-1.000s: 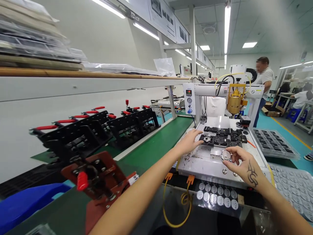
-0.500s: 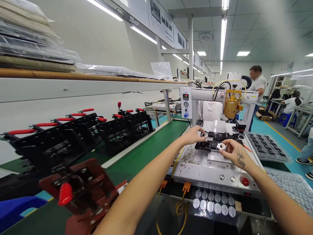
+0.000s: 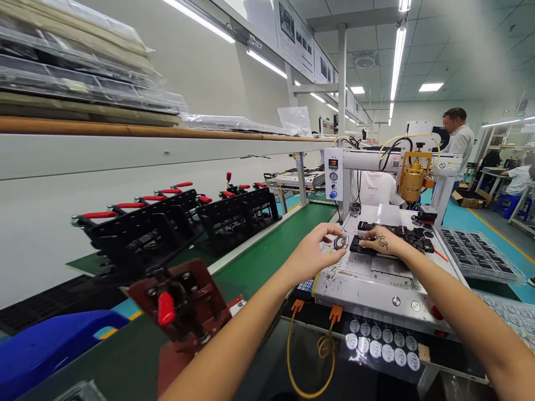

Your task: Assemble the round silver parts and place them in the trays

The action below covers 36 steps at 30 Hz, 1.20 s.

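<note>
Between the thumb and fingers of my left hand (image 3: 311,255) is a round watch-case-like part (image 3: 340,241), dark inside with a silvery rim. That hand is raised at the left edge of the machine's white bed (image 3: 346,278). My right hand (image 3: 387,240), palm down, has its fingertips together at the left block of a black fixture (image 3: 363,248). A small silvery bit shows at those fingertips; most of whatever is there is hidden. Above and behind the fixture hangs the brass-coloured head (image 3: 412,181) of the benchtop machine.
A clear tray of black parts (image 3: 480,253) lies right of the machine. Round stickers (image 3: 382,345) on a sheet and a yellow cable (image 3: 288,356) are in front. Red-handled clamp fixtures (image 3: 137,223) line the left; a red-brown clamp (image 3: 179,306) stands nearer. A person (image 3: 460,136) stands behind.
My right hand has moved left across the fixture to its left block; the round part it held no longer shows. My left hand has drawn back from the fixture, holding its round part.
</note>
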Available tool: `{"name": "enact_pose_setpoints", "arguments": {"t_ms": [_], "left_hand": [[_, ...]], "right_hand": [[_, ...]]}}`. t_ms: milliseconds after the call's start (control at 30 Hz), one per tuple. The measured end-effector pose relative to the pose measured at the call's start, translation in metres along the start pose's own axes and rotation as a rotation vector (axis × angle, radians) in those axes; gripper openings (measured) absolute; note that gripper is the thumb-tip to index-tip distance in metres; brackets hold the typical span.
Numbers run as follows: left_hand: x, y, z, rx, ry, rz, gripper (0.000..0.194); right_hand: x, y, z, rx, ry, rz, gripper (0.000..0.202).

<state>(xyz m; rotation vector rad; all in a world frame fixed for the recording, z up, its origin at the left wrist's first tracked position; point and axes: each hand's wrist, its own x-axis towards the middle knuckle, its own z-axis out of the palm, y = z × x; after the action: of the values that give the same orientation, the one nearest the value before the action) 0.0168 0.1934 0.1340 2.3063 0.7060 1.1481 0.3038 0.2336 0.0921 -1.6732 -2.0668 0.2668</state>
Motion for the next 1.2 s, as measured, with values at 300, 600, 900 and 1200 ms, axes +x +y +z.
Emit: {"name": "enact_pose_setpoints", "arguments": {"t_ms": [300, 600, 900, 1200], "left_hand": [[-0.042, 0.017, 0.014, -0.096, 0.027, -0.082, 0.035], [-0.144, -0.007, 0.063, -0.081, -0.035, -0.242, 0.032], [-0.150, -0.009, 0.167, -0.290, -0.481, -0.101, 0.042], [-0.141, -0.030, 0.231, -0.250, -0.625, -0.012, 0.044]], "right_hand": [[-0.044, -0.010, -0.011, -0.052, 0.253, -0.036, 0.032], [-0.281, 0.064, -0.001, -0.174, 0.843, 0.312, 0.036], [-0.308, 0.037, 0.066, -0.010, 0.637, 0.271, 0.024], [-0.311, 0.040, 0.120, -0.018, 0.244, 0.085, 0.026]]}}
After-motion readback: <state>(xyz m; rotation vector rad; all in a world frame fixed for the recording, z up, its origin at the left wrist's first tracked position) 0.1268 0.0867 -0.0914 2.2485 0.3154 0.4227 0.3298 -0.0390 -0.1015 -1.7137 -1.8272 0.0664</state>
